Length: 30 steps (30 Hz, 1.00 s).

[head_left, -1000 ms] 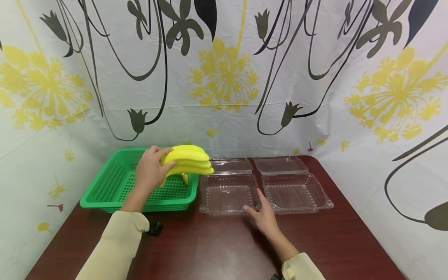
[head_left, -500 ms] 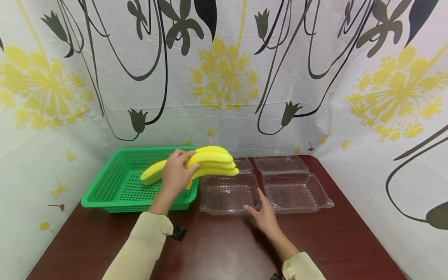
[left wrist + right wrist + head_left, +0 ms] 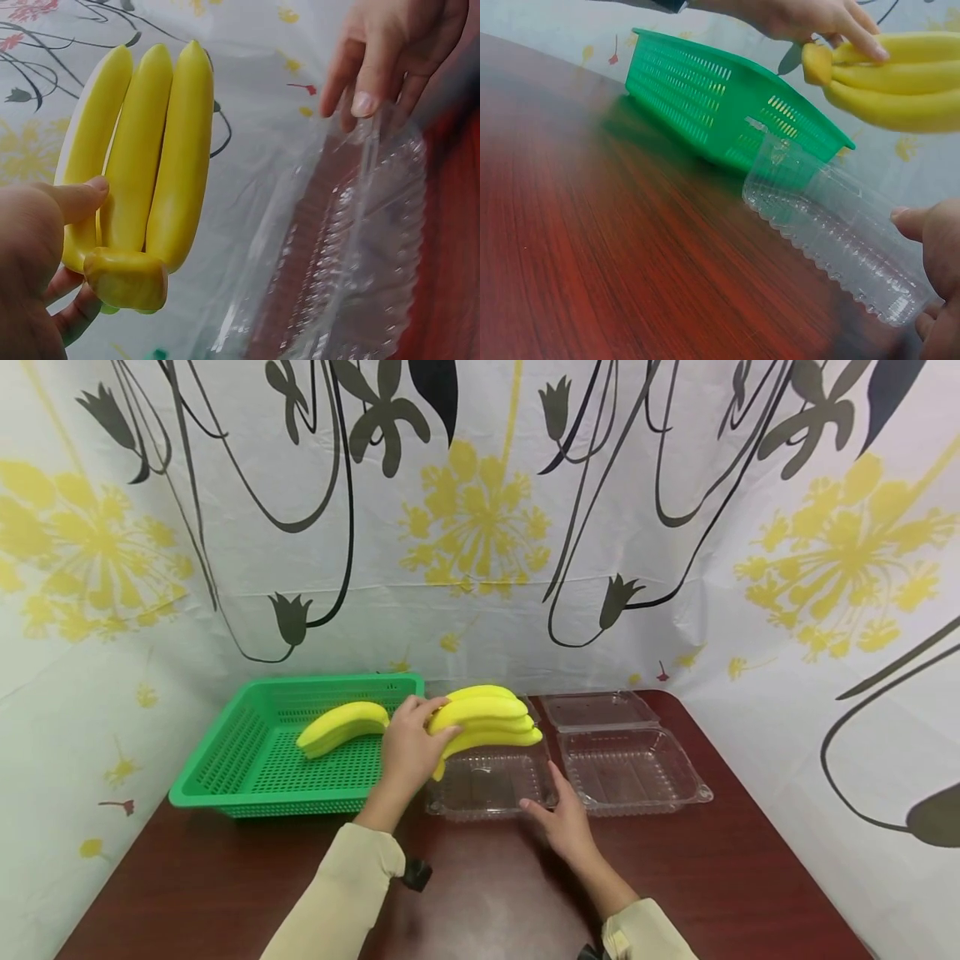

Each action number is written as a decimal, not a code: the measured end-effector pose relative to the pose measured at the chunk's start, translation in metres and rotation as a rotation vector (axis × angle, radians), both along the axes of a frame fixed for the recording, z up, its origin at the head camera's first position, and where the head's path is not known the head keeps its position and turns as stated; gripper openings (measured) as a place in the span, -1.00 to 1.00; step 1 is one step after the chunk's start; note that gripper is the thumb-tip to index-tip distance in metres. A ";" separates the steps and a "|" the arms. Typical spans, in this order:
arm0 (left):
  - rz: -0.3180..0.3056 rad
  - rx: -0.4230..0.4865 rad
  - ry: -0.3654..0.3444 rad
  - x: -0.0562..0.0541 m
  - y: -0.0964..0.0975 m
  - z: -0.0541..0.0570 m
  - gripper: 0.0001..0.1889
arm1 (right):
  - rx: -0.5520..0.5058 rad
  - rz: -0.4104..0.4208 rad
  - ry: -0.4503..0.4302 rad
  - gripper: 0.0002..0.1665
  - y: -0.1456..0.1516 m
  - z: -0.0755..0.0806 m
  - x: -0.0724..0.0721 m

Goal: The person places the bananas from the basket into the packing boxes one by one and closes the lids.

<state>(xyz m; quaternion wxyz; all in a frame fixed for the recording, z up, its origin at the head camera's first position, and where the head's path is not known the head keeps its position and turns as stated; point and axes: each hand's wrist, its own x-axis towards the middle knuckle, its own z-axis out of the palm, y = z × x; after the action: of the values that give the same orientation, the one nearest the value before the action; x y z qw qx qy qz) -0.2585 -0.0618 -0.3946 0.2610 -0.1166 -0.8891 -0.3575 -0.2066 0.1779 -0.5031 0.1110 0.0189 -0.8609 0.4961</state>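
Note:
My left hand (image 3: 407,745) grips a bunch of yellow bananas (image 3: 487,717) by its stem end, raised over the left clear plastic container (image 3: 487,793). In the left wrist view the thumb lies across the bananas (image 3: 135,150) and fingers curl beneath. The stem end faces the wrist and the tips point away. My right hand (image 3: 567,822) holds that container's front right corner; in the right wrist view its thumb is at the rim of the container (image 3: 832,217) and fingers are lower. The container's hinged lid lies folded back, partly hidden behind the bananas.
A green perforated basket (image 3: 217,797) stands on the left with another banana bunch (image 3: 341,727) inside. To the right is a second clear container (image 3: 630,768), its lid (image 3: 600,711) laid back. Patterned cloth (image 3: 480,635) hangs behind the dark red table (image 3: 480,893).
My left hand has carried the bananas rightward from over the green basket to over the left container, uncovering the bunch inside the basket. The right hand has stayed at the container's corner.

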 end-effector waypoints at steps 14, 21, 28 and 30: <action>0.079 -0.139 0.011 0.005 0.032 -0.028 -0.53 | -0.004 -0.005 -0.007 0.00 0.000 0.001 0.000; 0.095 -0.269 -0.018 0.008 0.036 -0.040 -0.55 | -0.013 0.000 0.014 -0.02 0.000 0.002 -0.001; 0.087 -0.328 -0.066 0.010 0.040 -0.050 -0.57 | -0.015 0.002 0.000 -0.02 0.000 0.002 0.000; 0.083 -0.337 -0.075 0.011 0.041 -0.053 -0.57 | -0.014 0.001 -0.001 -0.02 0.000 0.001 0.000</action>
<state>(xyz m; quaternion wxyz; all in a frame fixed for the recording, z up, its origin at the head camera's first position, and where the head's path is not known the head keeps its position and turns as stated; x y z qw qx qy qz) -0.2478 -0.0207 -0.4479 0.2191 -0.1084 -0.9496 -0.1963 -0.2067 0.1778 -0.5021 0.1102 0.0183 -0.8574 0.5024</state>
